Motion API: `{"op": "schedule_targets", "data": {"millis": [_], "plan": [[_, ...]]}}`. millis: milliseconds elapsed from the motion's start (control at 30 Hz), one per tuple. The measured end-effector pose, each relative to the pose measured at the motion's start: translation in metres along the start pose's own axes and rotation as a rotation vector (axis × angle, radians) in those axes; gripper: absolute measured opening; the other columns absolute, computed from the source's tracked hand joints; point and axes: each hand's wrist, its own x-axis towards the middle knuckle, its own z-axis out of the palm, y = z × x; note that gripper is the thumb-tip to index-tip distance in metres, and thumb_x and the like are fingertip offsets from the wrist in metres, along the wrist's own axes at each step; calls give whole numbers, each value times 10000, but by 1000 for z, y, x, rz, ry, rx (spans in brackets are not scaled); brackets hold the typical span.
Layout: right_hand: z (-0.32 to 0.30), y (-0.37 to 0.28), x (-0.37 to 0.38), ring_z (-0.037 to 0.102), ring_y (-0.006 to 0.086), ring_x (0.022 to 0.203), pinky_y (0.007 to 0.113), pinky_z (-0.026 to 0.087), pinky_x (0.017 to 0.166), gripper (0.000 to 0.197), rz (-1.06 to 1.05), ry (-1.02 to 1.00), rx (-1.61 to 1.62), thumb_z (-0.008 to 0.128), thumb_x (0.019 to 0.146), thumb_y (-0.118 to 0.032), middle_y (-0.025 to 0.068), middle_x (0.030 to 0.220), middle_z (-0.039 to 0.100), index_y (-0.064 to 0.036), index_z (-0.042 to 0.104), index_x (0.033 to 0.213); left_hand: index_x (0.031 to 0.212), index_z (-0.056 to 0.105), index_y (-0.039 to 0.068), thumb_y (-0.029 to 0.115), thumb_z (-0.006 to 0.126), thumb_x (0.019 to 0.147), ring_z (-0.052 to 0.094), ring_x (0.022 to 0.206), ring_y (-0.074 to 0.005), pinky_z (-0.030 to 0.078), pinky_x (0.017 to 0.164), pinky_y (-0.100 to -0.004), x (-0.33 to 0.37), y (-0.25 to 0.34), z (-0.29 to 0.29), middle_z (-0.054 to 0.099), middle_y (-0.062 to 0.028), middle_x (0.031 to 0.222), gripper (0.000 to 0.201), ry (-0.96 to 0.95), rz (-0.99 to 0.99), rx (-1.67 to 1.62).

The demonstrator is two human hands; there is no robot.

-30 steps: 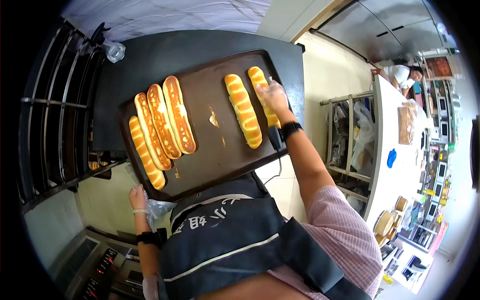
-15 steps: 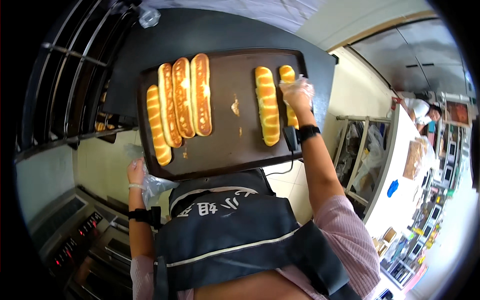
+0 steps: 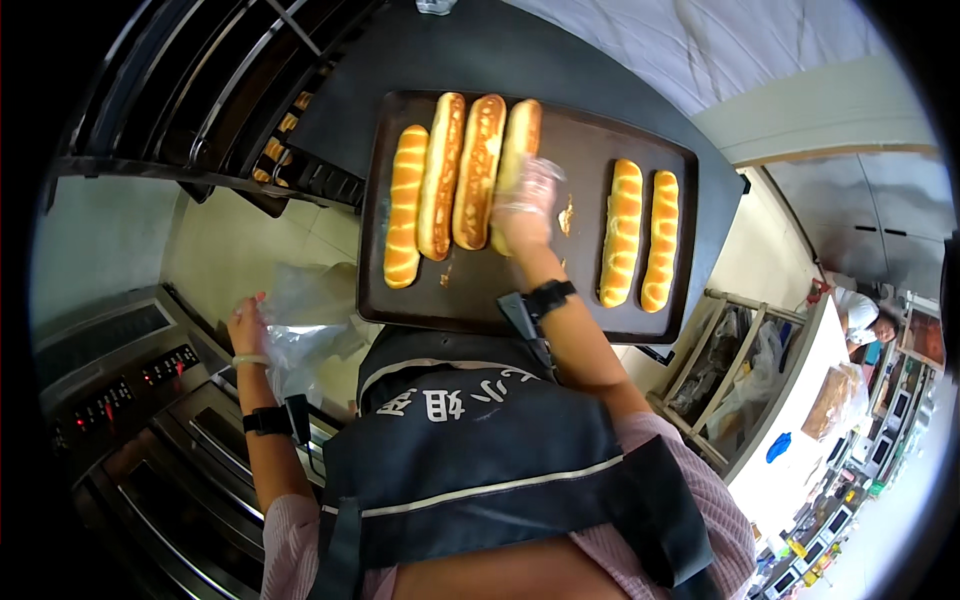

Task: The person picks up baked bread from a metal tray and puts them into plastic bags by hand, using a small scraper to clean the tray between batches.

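My right hand, in a clear plastic glove and slightly blurred, is closed round a long bread loaf on the dark baking tray. That loaf is tilted, with its pale side showing. To its left lie two loaves with browned, flat faces up, a nearer one and a farther one, then a striped golden loaf. Two more striped loaves, one beside the other, lie at the tray's right. Off the tray's left, my left hand grips a clear plastic bag.
The tray rests on a dark table, its near edge by my apron. A metal rack with bread stands left, above an oven with a lit control panel. At right are a shelf frame, a white counter and another person.
My right hand has moved left, from the rightmost striped loaf to the fourth loaf from the left. The view has turned, so the tray appears farther right. My left hand still holds the bag.
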Motion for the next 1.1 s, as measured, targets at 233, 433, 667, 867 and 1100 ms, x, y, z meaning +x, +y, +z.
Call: {"op": "schedule_targets", "data": {"millis": [233,433,667,867,1100], "plan": [[-9,-76,13,298,388,1195,487,224,1000,659,-262,-63,123,552,774,-402,199,1306,342,-59,340,1294,913,638,31,235,524,833,381,478,-45,321,440,-196,18,-32,-17,405,59,563,247,-62,-20,-46],[24,-87,16,38,339,1328,515,77,1052,898,225,-186,-269,513,735,-588,162,1441,80,-131,112,1396,953,622,27,237,545,842,455,509,-65,379,469,-203,33,4,-31,461,29,599,249,-109,31,-44],[13,-85,17,321,336,1224,369,288,1004,860,346,-180,-227,623,713,-426,216,1364,250,-27,205,1350,1124,519,14,90,597,802,570,852,-133,448,753,-226,31,64,-59,592,-61,963,339,-349,10,-266],[7,-69,16,284,372,1246,387,258,1029,827,273,-189,-271,624,699,-398,190,1410,179,-147,214,1373,1030,585,-3,15,565,810,568,845,-139,440,750,-240,31,117,-100,590,-72,964,222,-345,228,265],[-1,-59,-5,273,337,1260,391,254,1028,866,217,-175,-294,631,698,-350,172,1398,208,-101,153,1376,965,625,2,142,544,865,500,699,-48,386,633,-202,20,174,-128,586,16,773,190,-222,330,405]]}}
